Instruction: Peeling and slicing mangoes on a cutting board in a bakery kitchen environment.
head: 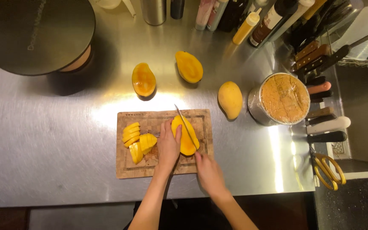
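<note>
Your left hand [168, 144] lies flat, fingers together, pressed against the left flank of the peeled mango [185, 137] near the middle of the wooden cutting board [126, 168]. Your right hand [208, 172], at the board's near right corner, is wrapped around the handle of the knife [185, 125]. The blade runs lengthwise across the top of the fruit, its tip pointing toward the board's far edge. How deep the edge has entered cannot be told.

Work done, as judged from the lay of things: a group of mango slices [137, 140] lies on the left part of the board, fanned in two small clusters, just left of your steadying hand. Beyond the board's far edge two mango halves [143, 79] rest cut face up on the steel counter [43, 149], apart from each other.

Work left: the piece under the blade appears largely whole, so most of its slicing is outstanding. One whole unpeeled mango [230, 99] sits off the board's far right corner, untouched. Further right of the board stands a round metal container [284, 99] covered with film, not involved.
</note>
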